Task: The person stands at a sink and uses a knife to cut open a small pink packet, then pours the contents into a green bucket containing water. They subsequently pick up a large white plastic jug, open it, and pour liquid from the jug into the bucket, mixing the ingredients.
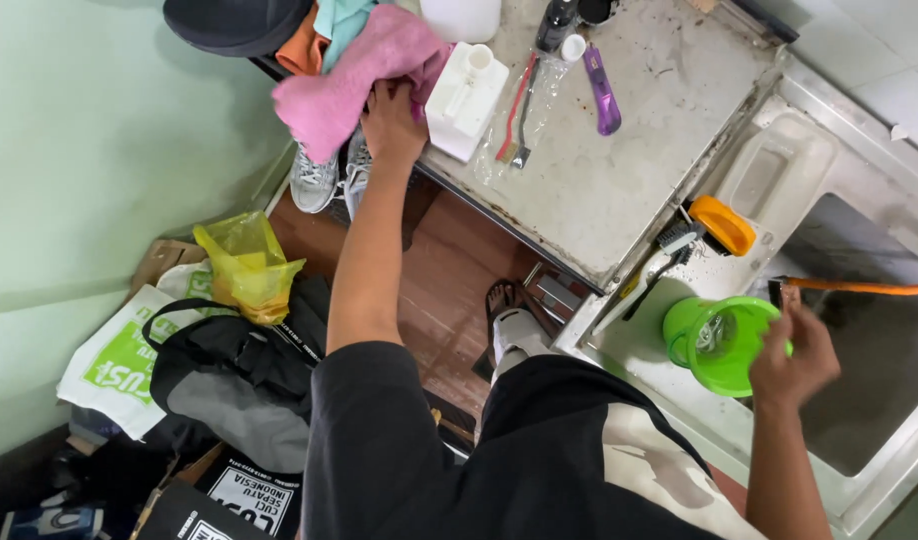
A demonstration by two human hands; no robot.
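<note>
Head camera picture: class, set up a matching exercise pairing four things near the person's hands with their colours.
Things:
1. towel under the left hand
2. small bucket at the right hand
3. brush on the sink edge
4. plastic bag on the floor

Colours:
A. orange
B. yellow
C. pink
D. green

Pairs: 1-C, 2-D, 3-A, 4-B

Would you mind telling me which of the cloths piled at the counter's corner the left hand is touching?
The pink cloth: the left hand presses against its lower edge. The orange cloth and the teal cloth lie behind it, untouched, beside the dark cap.
</note>
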